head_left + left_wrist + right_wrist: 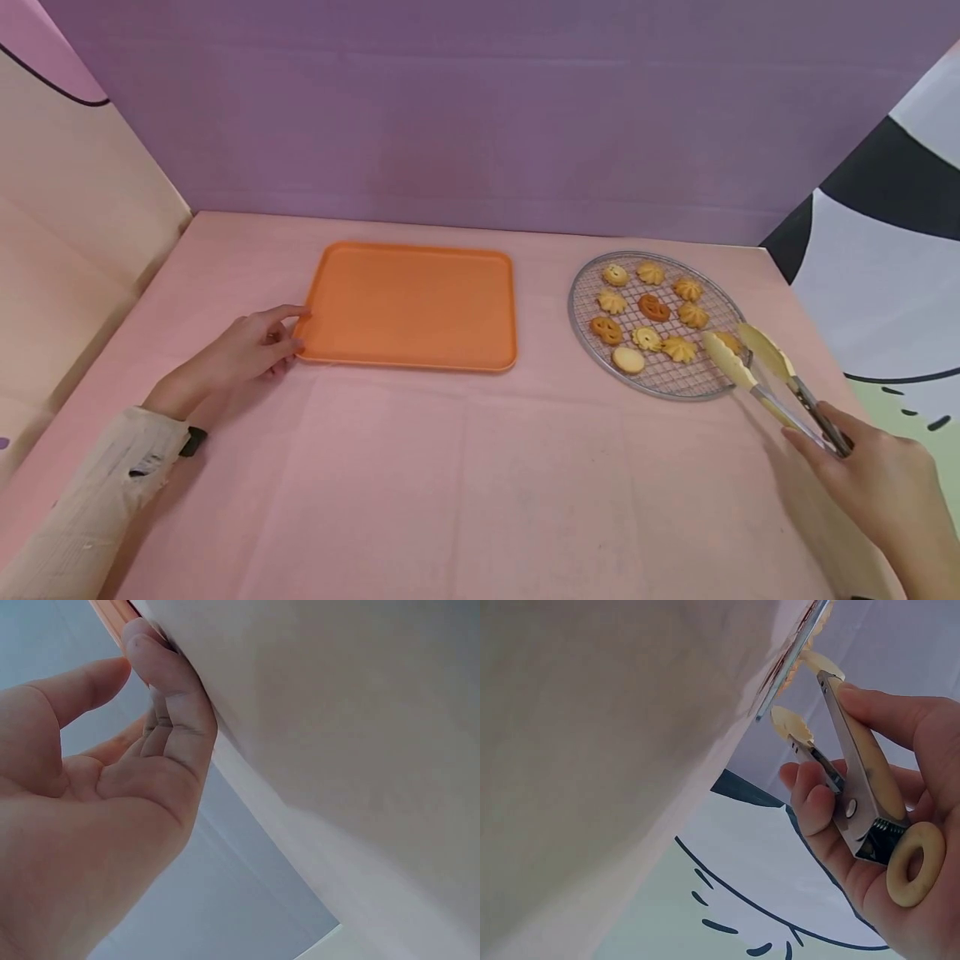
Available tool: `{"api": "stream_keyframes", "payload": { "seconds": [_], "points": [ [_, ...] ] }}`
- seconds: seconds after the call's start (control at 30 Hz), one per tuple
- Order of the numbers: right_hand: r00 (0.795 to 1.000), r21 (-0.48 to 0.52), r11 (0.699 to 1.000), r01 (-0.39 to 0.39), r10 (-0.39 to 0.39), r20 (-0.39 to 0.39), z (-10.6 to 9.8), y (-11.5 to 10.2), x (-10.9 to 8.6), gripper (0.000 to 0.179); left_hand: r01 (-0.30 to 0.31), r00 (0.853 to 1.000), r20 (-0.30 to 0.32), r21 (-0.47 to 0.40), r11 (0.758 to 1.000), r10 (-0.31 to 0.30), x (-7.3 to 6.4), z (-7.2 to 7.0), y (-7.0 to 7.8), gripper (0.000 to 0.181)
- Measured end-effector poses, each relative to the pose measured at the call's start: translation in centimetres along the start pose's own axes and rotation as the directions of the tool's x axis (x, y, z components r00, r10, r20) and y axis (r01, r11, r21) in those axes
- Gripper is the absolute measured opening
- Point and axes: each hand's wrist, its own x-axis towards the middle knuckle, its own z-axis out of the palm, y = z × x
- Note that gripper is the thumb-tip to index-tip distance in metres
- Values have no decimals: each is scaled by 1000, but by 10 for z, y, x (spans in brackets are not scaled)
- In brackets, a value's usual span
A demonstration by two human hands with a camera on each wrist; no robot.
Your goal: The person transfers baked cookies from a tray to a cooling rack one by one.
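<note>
In the head view, my left hand (251,346) holds the left edge of an orange tray (408,308), with thumb and forefinger at its rim near the front corner. The tray's rim (112,616) shows beside the fingertips in the left wrist view. My right hand (881,475) grips metal tongs (798,417) with cream-coloured tips. The tips stand apart on either side of a cookie (727,342) at the right edge of a round wire rack (678,392). A ring (916,864) hangs at the tongs' rear end in the right wrist view.
Several other cookies lie on the rack, among them a pretzel-shaped one (654,307), a swirled one (679,349) and a plain round one (628,360). Pink cloth (465,483) covers the table. A purple panel (480,125) rises behind it, with printed panels at both sides.
</note>
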Motion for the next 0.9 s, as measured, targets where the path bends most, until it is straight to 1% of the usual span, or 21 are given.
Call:
{"api": "stream_keyframes", "payload": {
  "seconds": [0.13, 0.3, 0.37, 0.5, 0.63, 0.67, 0.73, 0.83, 0.9],
  "points": [
    [999, -12, 999, -42, 42, 29, -2, -2, -1, 51, 6, 1000, 5, -3, 1000, -6, 1, 0, 0, 53],
    [992, -33, 995, -93, 95, 88, -3, -8, -2, 56, 17, 1000, 11, -11, 1000, -17, 1, 0, -1, 54],
    [990, -18, 995, -97, 98, 97, -4, -10, -2, 57, 16, 1000, 10, -11, 1000, -16, 2, 0, -1, 54],
    [993, 37, 996, -81, 77, 88, -4, -17, -1, 58, 14, 1000, 7, -7, 1000, -14, 2, 1, -1, 54],
    [991, 59, 995, -82, 76, 110, -3, -29, 2, 63, 19, 1000, 8, -6, 1000, -19, 2, 0, -2, 52],
    [992, 68, 995, -75, 67, 108, -3, -33, 2, 64, 20, 1000, 8, -5, 1000, -20, 2, 0, -2, 52],
    [995, 96, 995, -35, 26, 93, -2, -40, 4, 65, 23, 1000, 7, -3, 1000, -23, 2, 0, -2, 51],
    [996, 116, 991, 72, -78, 47, -2, -53, 7, 63, 13, 1000, 7, -1, 1000, -13, 2, 0, -3, 52],
    [989, 128, 982, 139, -144, 34, -2, -63, 8, 62, 5, 1000, 7, -1, 1000, -5, 2, 0, -3, 52]
  ]
}}
